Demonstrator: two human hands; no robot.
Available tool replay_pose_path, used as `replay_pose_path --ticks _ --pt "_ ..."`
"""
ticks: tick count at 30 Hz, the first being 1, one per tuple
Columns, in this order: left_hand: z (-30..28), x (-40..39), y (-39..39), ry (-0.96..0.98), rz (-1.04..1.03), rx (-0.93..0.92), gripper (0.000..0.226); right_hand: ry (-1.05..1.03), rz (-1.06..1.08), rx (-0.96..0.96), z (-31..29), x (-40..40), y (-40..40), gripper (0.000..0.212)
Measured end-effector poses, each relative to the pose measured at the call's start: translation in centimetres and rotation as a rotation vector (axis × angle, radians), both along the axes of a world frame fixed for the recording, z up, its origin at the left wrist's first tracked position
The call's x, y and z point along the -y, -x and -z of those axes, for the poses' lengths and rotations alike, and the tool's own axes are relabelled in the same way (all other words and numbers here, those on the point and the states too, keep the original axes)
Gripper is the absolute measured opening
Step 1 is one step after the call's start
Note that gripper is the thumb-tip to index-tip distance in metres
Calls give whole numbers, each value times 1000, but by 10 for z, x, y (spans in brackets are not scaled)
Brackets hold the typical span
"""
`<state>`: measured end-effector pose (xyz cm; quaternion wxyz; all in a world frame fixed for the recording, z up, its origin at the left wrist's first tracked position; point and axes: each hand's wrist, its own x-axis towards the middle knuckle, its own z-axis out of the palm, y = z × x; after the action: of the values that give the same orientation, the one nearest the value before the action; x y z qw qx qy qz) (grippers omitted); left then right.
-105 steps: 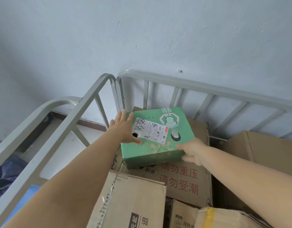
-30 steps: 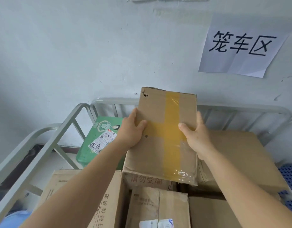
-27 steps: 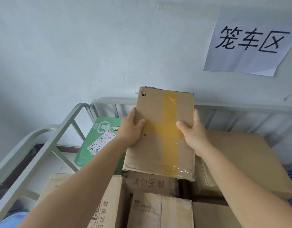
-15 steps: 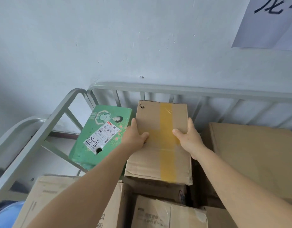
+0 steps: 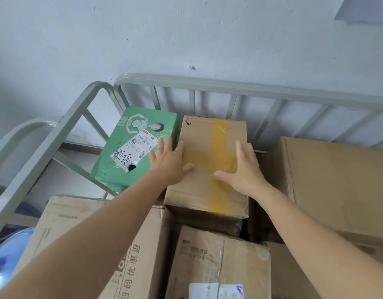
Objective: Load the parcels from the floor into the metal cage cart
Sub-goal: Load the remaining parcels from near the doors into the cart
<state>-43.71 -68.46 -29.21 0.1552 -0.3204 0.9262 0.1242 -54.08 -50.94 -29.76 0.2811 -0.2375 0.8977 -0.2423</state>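
- Seating the taped box in the cart, beside the green parcel.
- Both hands, left and right, lie flat and spread on it, gripping nothing.
- Next, probably: fetch another parcel off the floor.

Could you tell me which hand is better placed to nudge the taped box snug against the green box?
Probably the right hand: it lies flat on the taped box on the side away from the green box.

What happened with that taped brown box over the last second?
The taped box came down onto the stack beside the green parcel. The left hand and right hand loosened their grip and now lie flat on it. The green parcel stayed put.
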Motion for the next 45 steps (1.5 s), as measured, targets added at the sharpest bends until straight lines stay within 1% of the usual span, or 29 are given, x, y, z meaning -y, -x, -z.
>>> replay_pose_path --ticks 2,4,6,10,16,19,22,26,28,30,32,34,37,40,45 --pt "0 5 -10 -21 -81 83 89 -154 -201 -42 -8 -3 -20 119" --pt "0 8 -18 -58 -134 126 92 -264 -325 -94 -7 -5 -33 119" --pt "4 7 -22 -83 -138 119 91 -308 -352 -93 -4 -6 -36 119" --pt "8 5 -19 -105 -119 71 78 -335 -358 -83 -5 1 -31 120" --pt "-10 10 -40 -144 -163 13 76 -351 -367 -127 -12 1 -32 116" --pt "-31 10 -65 -106 -204 -58 76 -268 -337 -172 -21 -3 -51 109" --pt "-50 4 -105 -48 -267 -175 74 -138 -295 -156 -31 -2 -86 103" --pt "-56 -12 -175 -10 -361 -197 73 55 -284 -2 -40 2 -149 97" --pt "-51 -14 -211 6 -416 -198 67 122 -268 95 -41 3 -181 97" --pt "-44 -15 -246 28 -461 -163 64 142 -246 202 -40 1 -213 99" --pt "-38 -12 -277 6 -493 -112 71 141 -192 301 -38 -1 -245 101" --pt "-33 -7 -300 -46 -526 -90 81 149 -102 353 -36 -3 -270 103" --pt "-31 -1 -320 -134 -573 -91 92 148 2 324 -37 -3 -294 103" --pt "-32 1 -329 -181 -563 -121 96 141 86 313 -37 -2 -310 107" --pt "-42 2 -335 -197 -546 -210 95 166 193 276 -45 0 -322 109"
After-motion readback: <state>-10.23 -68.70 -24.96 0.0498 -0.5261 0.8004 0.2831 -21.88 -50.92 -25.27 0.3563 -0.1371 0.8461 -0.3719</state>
